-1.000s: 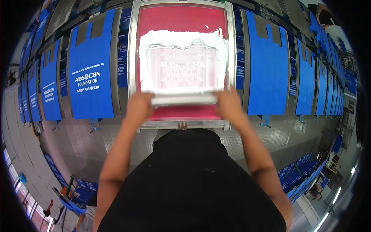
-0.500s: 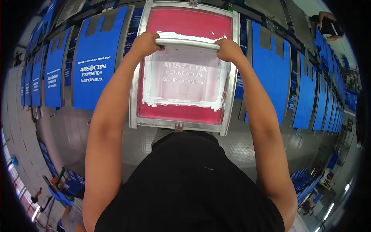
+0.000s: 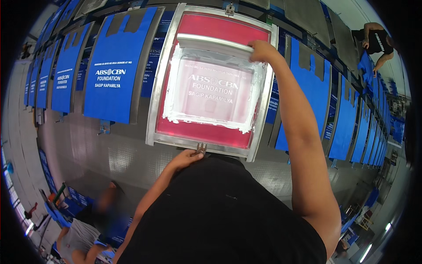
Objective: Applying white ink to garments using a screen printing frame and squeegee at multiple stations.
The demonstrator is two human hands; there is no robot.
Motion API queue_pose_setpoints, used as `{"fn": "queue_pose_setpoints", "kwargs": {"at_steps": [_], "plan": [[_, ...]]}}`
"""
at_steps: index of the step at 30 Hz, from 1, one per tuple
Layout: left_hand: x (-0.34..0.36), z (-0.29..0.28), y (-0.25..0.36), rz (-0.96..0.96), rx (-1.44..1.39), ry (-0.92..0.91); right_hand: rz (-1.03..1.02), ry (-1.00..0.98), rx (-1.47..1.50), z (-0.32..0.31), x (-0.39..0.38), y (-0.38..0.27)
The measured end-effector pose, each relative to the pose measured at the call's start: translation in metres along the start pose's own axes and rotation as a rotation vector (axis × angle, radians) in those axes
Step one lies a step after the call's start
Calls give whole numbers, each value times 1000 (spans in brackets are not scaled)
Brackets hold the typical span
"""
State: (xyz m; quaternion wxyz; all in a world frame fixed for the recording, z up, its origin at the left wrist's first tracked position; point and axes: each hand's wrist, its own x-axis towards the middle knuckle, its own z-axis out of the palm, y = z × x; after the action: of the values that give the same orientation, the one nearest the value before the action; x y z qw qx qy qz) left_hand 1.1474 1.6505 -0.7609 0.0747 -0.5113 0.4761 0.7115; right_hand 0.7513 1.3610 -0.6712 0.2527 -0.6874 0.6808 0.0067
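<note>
A silk-screen frame (image 3: 154, 103) with metal edges and red mesh lies in front of me. White ink (image 3: 206, 122) borders the pale printing area at its middle, where lettering shows through. Across the far end of that area rests a long metal-handled squeegee (image 3: 215, 44), slightly tilted. My right hand (image 3: 263, 51) is closed round the squeegee's right end. At the frame's near edge, my left hand (image 3: 187, 159) has its fingers closed at the small metal bracket (image 3: 201, 148). Part of its grip is hidden under the edge.
Blue printed bag panels (image 3: 115, 75) lie on boards in a row to the left, and more blue panels (image 3: 303, 97) continue to the right. A person in black (image 3: 376, 42) handles blue material at the far right. Another person in grey (image 3: 79, 240) is at the lower left.
My left hand has let go of the squeegee's left end and come down to the frame's near edge. The right hand stays on the squeegee.
</note>
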Motion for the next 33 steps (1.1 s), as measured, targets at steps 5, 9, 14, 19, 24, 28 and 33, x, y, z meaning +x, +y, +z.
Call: {"fn": "queue_pose_setpoints", "kwargs": {"at_steps": [5,9,14,19,24,28,33], "plan": [[-17,10,20,148,-99,-15,-93,192,-91,15,8,-28],[-18,11,11,236,-142,-94,-73,216,-86,17,-9,-33],[-29,11,27,192,-123,-83,-49,139,-53,56,-116,-91],[-27,16,29,201,-112,-71,-160,382,48,144,-256,-127],[-14,22,18,91,-1,49,-157,318,53,128,-258,-124],[-3,25,12,67,215,262,-137,316,2,114,-250,-88],[-19,17,31,-22,466,273,-31,224,356,121,-235,-23]]}}
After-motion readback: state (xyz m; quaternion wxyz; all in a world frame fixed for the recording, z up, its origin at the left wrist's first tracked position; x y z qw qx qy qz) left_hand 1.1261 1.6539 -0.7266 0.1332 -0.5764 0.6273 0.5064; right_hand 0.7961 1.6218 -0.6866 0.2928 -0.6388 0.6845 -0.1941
